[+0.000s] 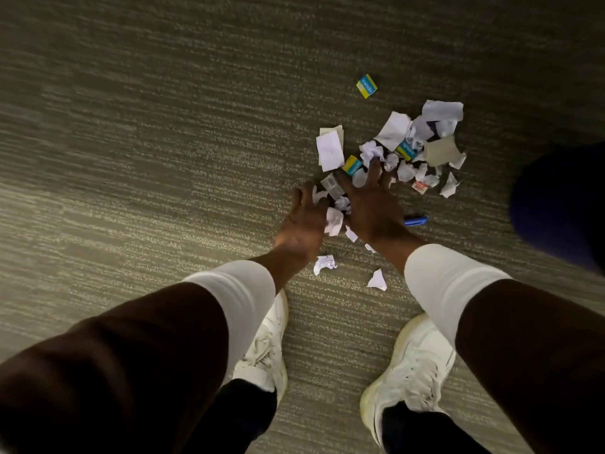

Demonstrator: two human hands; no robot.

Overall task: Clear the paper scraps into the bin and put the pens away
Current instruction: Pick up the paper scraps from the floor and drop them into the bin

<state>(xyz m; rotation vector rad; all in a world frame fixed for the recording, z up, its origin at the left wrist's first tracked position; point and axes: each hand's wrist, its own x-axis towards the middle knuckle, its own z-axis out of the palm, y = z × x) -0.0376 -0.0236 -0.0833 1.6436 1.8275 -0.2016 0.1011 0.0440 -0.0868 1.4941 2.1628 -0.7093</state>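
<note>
Dim, warm-toned indoor light, brightest on the carpet at centre-left, falling off to dark at the upper corners. White paper scraps near overexposed. Wide-angle bending toward the edges. Forearms in deep shadow, softly blurred. Dark blue object at right out of focus.

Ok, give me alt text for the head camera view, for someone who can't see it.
Seen from above, a person's left hand and right hand reach into a pile of torn paper scraps on grey carpet. Small blue-and-yellow boxes lie among the scraps, a blue pen beside the right hand, white shoes below.
</note>
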